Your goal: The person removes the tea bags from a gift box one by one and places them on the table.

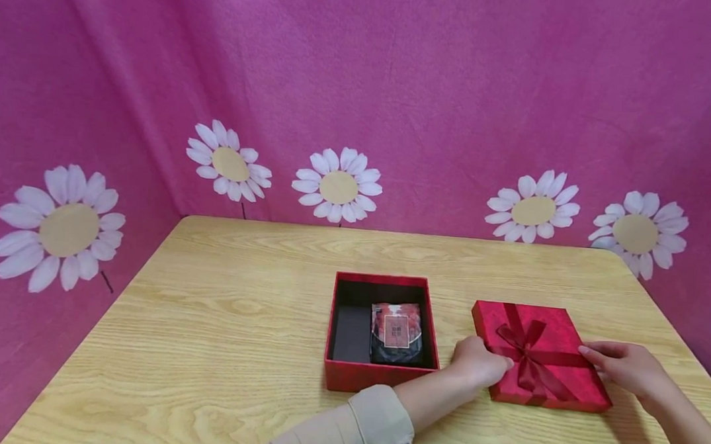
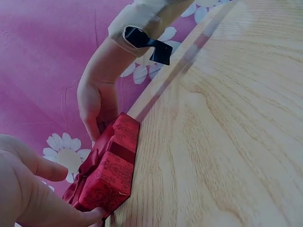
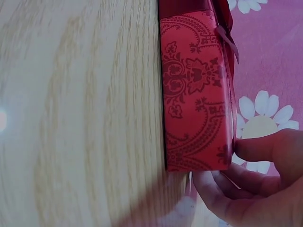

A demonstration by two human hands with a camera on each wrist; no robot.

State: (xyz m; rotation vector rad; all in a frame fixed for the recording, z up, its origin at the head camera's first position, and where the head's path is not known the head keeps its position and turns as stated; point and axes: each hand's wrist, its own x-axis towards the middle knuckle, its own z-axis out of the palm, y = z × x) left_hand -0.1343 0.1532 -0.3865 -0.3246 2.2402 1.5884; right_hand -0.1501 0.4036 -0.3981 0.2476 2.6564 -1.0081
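Note:
A red gift box lid (image 1: 565,383) with a dark red ribbon bow (image 1: 525,354) lies top up at the right of the table. Its left edge is in the grip of my left hand (image 1: 482,363), thumb over the top by the ribbon. At the right edge my right hand (image 1: 629,368) pinches the lid; the right wrist view shows its thumb (image 3: 255,149) on top and fingers (image 3: 210,191) at the lower corner. Left of the lid stands the open red box (image 1: 378,380), dark inside. A red-and-black wrapped packet (image 1: 397,333) lies in its right half.
The wood-grain table (image 1: 208,321) extends to the left of the box and behind it. A pink cloth (image 1: 398,71) with big white daisies hangs behind the table and along both sides. My left forearm (image 1: 437,398) passes just in front of the box.

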